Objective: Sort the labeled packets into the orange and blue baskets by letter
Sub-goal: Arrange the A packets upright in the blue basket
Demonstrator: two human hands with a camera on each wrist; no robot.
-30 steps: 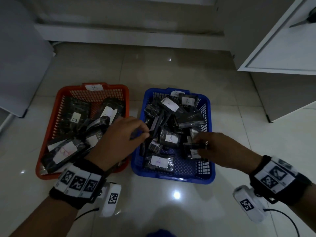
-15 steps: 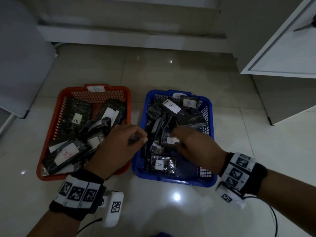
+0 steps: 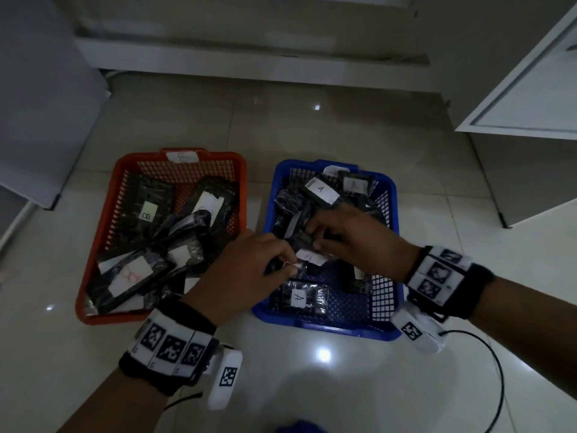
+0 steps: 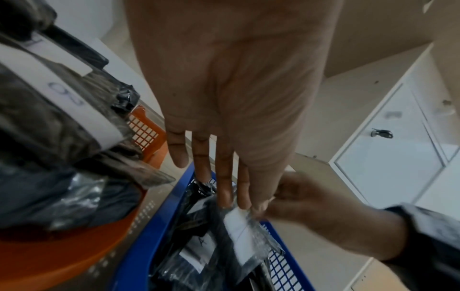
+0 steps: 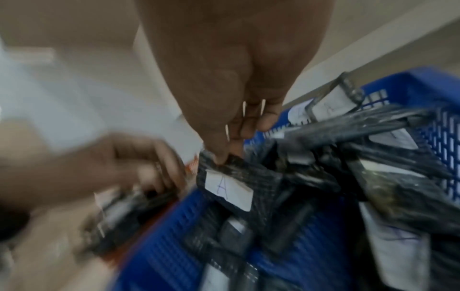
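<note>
Now | right hand [image 5: 224,110] pinches packet [image 5: 231,177] labeled "A" | blue basket [image 3: 394,214]

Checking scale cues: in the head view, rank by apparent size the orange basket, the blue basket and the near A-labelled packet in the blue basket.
1-2. Orange plastic mesh basket and blue plastic mesh basket: alike.
3. Near A-labelled black packet.

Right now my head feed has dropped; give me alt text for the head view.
Both hands meet over the blue basket: the left hand pinches a small dark packet at its near-left side, while the right hand grips another packet in the pile of A-labeled packets. The orange basket beside it on the left holds B-labeled packets.
</note>
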